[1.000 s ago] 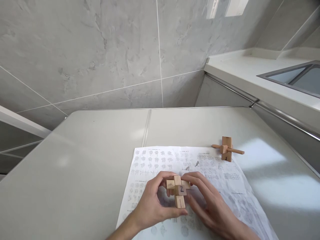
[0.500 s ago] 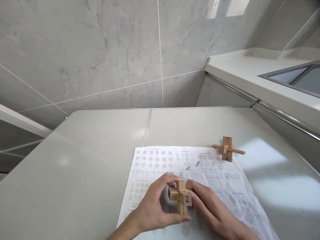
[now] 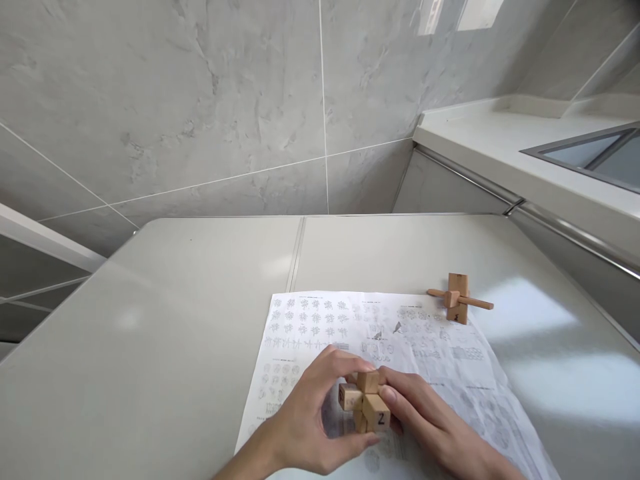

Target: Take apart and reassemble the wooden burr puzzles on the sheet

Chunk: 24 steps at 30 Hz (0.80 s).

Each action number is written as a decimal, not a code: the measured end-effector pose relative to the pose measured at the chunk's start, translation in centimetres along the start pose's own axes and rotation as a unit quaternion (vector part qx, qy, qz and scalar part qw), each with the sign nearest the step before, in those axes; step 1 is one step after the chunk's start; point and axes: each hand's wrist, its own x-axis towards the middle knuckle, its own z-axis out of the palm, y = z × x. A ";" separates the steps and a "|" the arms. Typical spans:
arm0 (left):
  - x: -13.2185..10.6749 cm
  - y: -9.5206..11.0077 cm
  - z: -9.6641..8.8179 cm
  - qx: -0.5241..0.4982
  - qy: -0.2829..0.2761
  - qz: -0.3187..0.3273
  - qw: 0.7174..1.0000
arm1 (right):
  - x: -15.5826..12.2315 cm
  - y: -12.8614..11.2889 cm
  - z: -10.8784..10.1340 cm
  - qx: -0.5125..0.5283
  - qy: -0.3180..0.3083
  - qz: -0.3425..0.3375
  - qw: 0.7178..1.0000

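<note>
Your left hand (image 3: pixel 316 417) clasped the wooden puzzle (image 3: pixel 371 405) top and bottom, your right hand (image 3: pixel 429 417) its side; it seemed light, rigid, best held by outer ends.

Puzzle (image 3: pixel 369 403): light tan wood, dark handwritten marks
Cross (image 3: pixel 453 299): orange-brown wood, dark marks
Sheet (image 3: pixel 306 325): white, rows of grey figures, 2 darker shapes
Table (image 3: pixel 200 320): pale grey, whitish glare
Wall (image 3: pixel 225 100): grey marbling, white lines
Counter (image 3: pixel 500 137): white
</note>
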 end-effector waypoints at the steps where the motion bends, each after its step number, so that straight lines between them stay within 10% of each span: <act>1: 0.0 0.0 0.0 0.000 0.000 0.002 1.000 | 0.0 0.1 0.0 0.008 0.001 0.002 1.000; 8: 0.2 0.0 0.2 0.003 0.046 -0.057 0.997 | 0.2 1.4 0.1 0.125 0.002 0.090 0.988; 16: 0.7 0.3 0.3 -0.001 0.111 -0.136 0.985 | 0.9 2.4 -0.6 0.423 0.092 0.156 0.888; 24: 0.7 0.0 0.4 0.013 0.102 -0.123 0.987 | 1.5 3.1 -2.4 0.507 0.182 0.166 0.826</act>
